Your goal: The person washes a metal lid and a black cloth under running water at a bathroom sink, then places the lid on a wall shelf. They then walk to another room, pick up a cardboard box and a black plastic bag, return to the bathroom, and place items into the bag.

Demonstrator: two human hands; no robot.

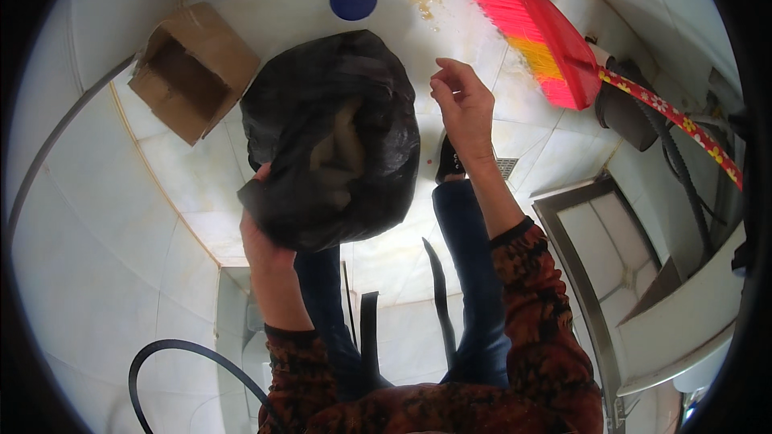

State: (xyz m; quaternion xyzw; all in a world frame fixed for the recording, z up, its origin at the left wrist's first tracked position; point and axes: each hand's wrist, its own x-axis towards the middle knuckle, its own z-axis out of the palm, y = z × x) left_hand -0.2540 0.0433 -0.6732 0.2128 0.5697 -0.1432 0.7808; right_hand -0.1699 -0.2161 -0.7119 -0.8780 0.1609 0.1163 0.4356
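A black plastic bag (273, 112) stands in front of me with its mouth spread wide. Pale, shadowed shapes lie inside it, too dim to name. My left hand (265, 233) grips the bag's near left side, its fingers partly covered by the plastic. Off the bag's right side, my right hand (466, 108) is raised with loosely bent fingers, a gap between thumb and forefinger, and nothing visible in it. Whether a bin sits under the plastic is hidden.
An open cardboard box (229, 56) lies left of the bag. Beyond it is a blue disc (353, 0), with a brownish wet stain (425, 2) nearby. A red broom (567, 48) with pink and yellow bristles leans at right, above a metal-framed panel (591, 265). A floor drain (505, 167) is near my shoe.
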